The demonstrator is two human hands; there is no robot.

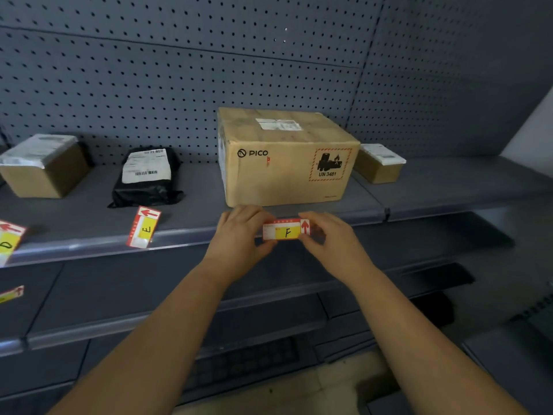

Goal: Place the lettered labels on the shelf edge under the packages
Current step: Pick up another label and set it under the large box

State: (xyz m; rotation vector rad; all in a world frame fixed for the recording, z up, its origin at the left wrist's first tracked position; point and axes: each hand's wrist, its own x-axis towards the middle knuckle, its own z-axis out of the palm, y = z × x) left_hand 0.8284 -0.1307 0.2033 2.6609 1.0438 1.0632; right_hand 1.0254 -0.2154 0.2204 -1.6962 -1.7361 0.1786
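Both hands meet at the centre of the frame: the left hand [239, 235] pinches the left end and the right hand [332, 238] pinches the right end of a red-and-white rectangular label with a yellow patch lettered F [285, 230]. This label is held level at the front edge of the grey metal shelf [98, 245], just below the large brown cardboard box printed PICO [284, 157].

Four packages stand on the shelf: a small brown box with a white sticker [43, 166] at the left, a black plastic mailer bag [146, 178] beside it, the PICO box, and another small brown box [380, 163] to its right.

Three lettered labels show clearly: F, a tilted E label [144, 227] below the black bag, and a D label [9, 241] at the left border. A fourth label [12, 293], partly cut off, sits lower left.
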